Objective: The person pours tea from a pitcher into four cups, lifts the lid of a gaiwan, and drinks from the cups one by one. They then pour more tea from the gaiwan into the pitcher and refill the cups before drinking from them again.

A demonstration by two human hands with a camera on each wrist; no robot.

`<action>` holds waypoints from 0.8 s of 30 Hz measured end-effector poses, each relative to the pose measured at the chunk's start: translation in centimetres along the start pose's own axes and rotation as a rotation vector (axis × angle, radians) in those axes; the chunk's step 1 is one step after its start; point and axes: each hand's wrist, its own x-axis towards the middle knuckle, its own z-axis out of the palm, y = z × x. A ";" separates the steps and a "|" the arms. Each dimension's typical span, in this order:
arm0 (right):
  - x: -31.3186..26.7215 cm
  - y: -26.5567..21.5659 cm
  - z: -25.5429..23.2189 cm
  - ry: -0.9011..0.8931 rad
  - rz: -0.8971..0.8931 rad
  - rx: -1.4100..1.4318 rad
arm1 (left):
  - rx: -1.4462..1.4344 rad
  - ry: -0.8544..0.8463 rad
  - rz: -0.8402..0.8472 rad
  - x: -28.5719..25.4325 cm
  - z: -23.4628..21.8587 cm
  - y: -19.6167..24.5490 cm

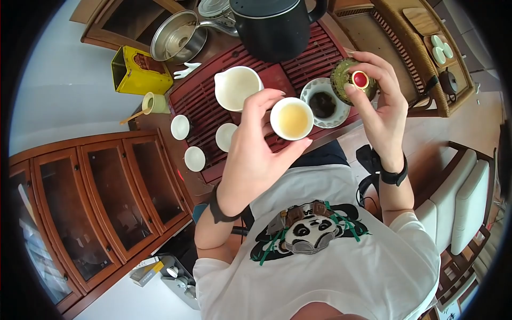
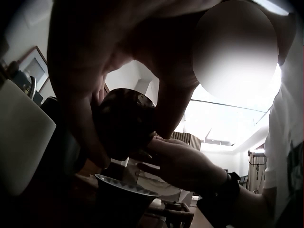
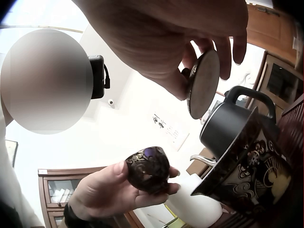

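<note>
My left hand (image 1: 245, 157) holds a small cup (image 1: 292, 120) of pale yellow tea between thumb and fingers, above the front of the tea tray. From outside the cup is dark and patterned, as the right wrist view shows. My right hand (image 1: 384, 101) pinches a lid (image 1: 340, 80) by its red knob (image 1: 360, 80). The lid's pale underside shows in the right wrist view, turned on edge. Between the hands, a lidless gaiwan (image 3: 259, 173) stands on the tray with dark wet tea leaves (image 1: 322, 104) inside.
On the slatted red tea tray (image 1: 205, 112) stand a white pitcher (image 1: 230, 88), a black kettle (image 1: 272, 29) and several small white cups (image 1: 180, 127). A yellow tin (image 1: 140, 69) and a metal pot (image 1: 176, 40) are at the back left. A wicker tray (image 1: 370, 50) lies to the right.
</note>
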 end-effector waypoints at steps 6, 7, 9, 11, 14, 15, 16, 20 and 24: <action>0.1 0.1 -0.3 0.027 -0.025 -0.019 | 0.329 0.034 0.142 1.7 1.9 -0.7; 0.1 0.2 -0.4 0.032 -0.038 -0.030 | 0.409 0.038 0.177 1.9 2.0 -0.6; 0.1 0.2 -0.4 0.039 -0.031 -0.033 | 0.427 0.047 0.161 2.1 2.2 -0.3; 0.2 0.1 -0.5 0.046 -0.025 -0.036 | 0.518 0.036 0.282 2.4 2.3 -0.4; 0.2 0.1 -0.5 0.049 -0.023 -0.035 | 0.598 -0.001 0.291 2.7 2.4 0.0; 0.2 0.0 -0.5 0.053 -0.021 -0.025 | 0.598 0.000 0.291 2.8 2.4 0.1; 0.2 0.0 -0.5 0.058 -0.019 -0.014 | 0.628 -0.016 0.309 2.9 2.4 0.2; 0.3 0.0 -0.7 0.067 -0.016 -0.011 | 0.712 -0.036 0.431 3.6 2.7 -0.1; 0.3 0.1 -0.8 0.097 -0.037 -0.019 | 0.770 -0.037 0.550 3.7 2.8 -0.1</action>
